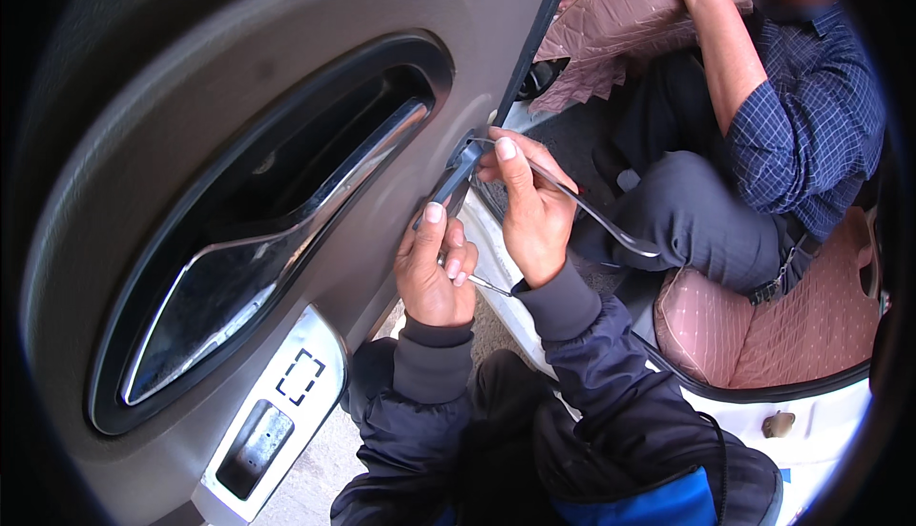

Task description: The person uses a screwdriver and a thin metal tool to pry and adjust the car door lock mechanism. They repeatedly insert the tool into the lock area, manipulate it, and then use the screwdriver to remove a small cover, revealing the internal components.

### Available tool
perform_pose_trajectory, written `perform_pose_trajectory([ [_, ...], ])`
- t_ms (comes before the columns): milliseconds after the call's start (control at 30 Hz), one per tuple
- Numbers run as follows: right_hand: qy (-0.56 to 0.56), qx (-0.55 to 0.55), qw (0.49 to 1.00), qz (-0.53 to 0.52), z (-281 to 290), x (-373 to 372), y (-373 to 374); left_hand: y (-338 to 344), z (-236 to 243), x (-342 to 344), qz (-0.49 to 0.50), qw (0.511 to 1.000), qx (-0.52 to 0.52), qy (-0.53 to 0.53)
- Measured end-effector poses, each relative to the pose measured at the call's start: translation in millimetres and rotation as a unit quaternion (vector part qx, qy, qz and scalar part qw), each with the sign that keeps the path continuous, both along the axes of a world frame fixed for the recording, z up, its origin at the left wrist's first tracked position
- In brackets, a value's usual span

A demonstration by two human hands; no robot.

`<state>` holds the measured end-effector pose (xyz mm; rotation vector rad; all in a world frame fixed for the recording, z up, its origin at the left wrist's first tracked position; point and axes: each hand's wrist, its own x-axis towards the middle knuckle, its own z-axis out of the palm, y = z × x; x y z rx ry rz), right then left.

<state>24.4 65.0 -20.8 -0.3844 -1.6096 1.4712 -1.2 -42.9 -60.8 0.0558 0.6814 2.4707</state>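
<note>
A brown car door panel (372, 268) rises at my left. On its edge sits a dark grey lever (456, 178), which looks like a window crank. My left hand (437, 273) is closed, thumb and fingers pinching the lever's lower end. A thin metal rod (489, 284) pokes out from under the same hand's fingers, its other end hidden. My right hand (536, 211) grips a slim metal pick-like tool (601, 222) with a bent, flattened outer end. The tool's thin tip reaches the lever's upper end, by the panel.
Left of my hands is the door's black-rimmed pull recess (420, 49) with a chrome handle (315, 211). Below it lies a silver switch plate (286, 383). At right a seated person in a checked shirt (811, 135) holds a pink quilted cover (649, 10), near a pink seat (763, 326).
</note>
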Motion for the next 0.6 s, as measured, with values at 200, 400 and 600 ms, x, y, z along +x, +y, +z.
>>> perform_pose_trajectory([
  [200, 0.028, -0.013, 0.999, -0.038, -21, -11, -6, 8, -13, -5, -0.012, 1.0, -0.005, -0.004],
  [400, 0.005, -0.046, 0.998, -0.038, -17, -25, 5, 19, -12, -22, -0.024, 1.0, -0.011, -0.011],
  [600, 0.032, -0.113, 0.993, 0.025, -5, -34, 19, 21, -11, -35, -0.01, 1.0, -0.006, 0.013],
])
